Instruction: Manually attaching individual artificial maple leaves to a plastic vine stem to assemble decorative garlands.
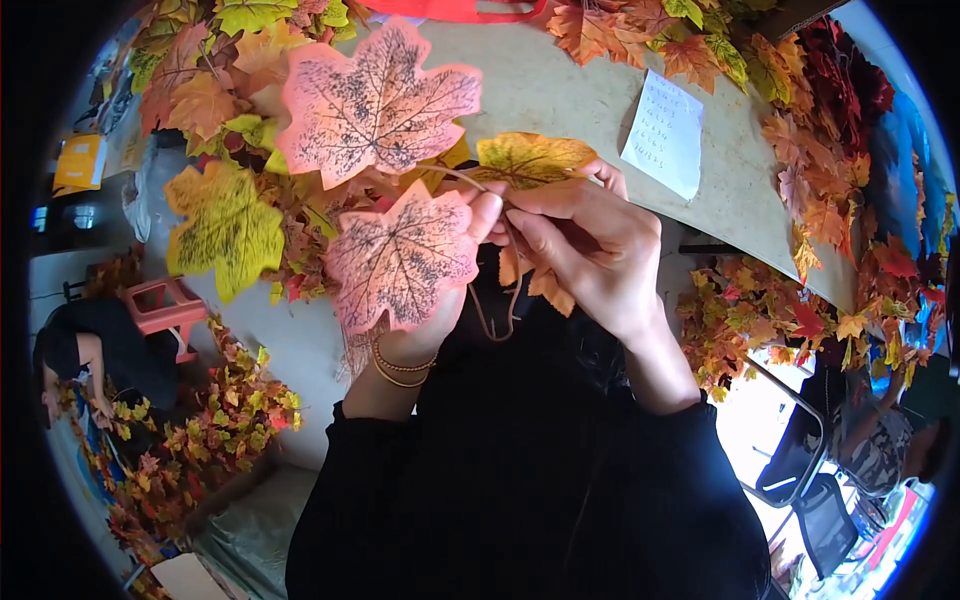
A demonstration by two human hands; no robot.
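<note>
My left hand [432, 328] and my right hand [600, 245] meet near the table's front edge, both closed in a pinch on the thin brown stem [493, 334] of an artificial maple leaf garland. A loop of that stem hangs below my fingertips. A large pink leaf [375, 110] with dark speckles stands above my left hand, and a smaller pink leaf [408, 258] covers much of that hand. Behind the fingers of my right hand is a yellow leaf [535, 160]; an orange leaf [548, 288] shows below them. A yellow-green leaf [226, 232] hangs to the left.
A handwritten paper sheet [664, 135] lies on the pale table [560, 100]. Leaf garlands are heaped at its far left, far right [690, 45] and right side. A red stool [165, 308] and another person's arm [93, 370] are at left. A chair [825, 520] stands lower right.
</note>
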